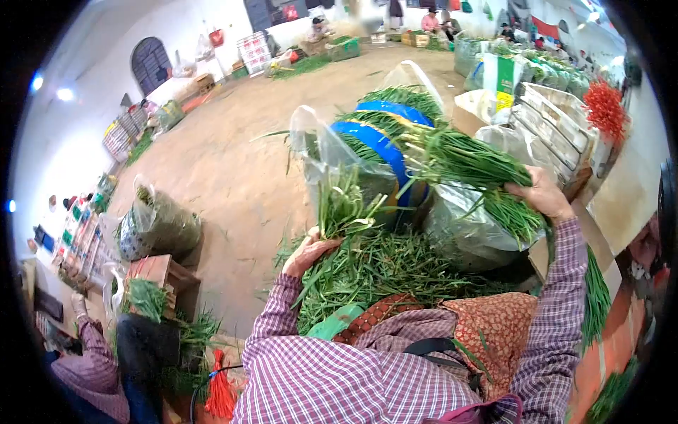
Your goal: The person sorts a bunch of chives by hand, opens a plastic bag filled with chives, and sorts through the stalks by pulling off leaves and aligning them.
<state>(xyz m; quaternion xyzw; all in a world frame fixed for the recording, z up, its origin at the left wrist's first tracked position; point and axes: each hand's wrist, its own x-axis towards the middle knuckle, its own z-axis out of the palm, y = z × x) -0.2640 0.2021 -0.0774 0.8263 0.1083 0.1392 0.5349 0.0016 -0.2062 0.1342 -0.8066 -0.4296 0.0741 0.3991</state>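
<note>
My left hand (311, 253) is closed around a small bunch of green chives (345, 210), its pale cut ends pointing up. On the right, my right hand (542, 192) grips a larger bunch of long chives (473, 159) by the leafy side, with pale stem ends toward the middle. This bunch lies across a clear plastic bag (470, 237). Behind both hands stands a bag stuffed with chives, bound by a wide blue band (378, 141). A heap of loose green leaves (388, 272) spreads in front of my lap.
White plastic crates (554, 127) and a red bundle of ties (605, 109) stand at the right. A filled sack (159, 226) sits on the floor at left, near a wooden stool (159, 272). Another person's sleeve (95, 353) shows lower left. Orange-red ties (221, 389) hang nearby.
</note>
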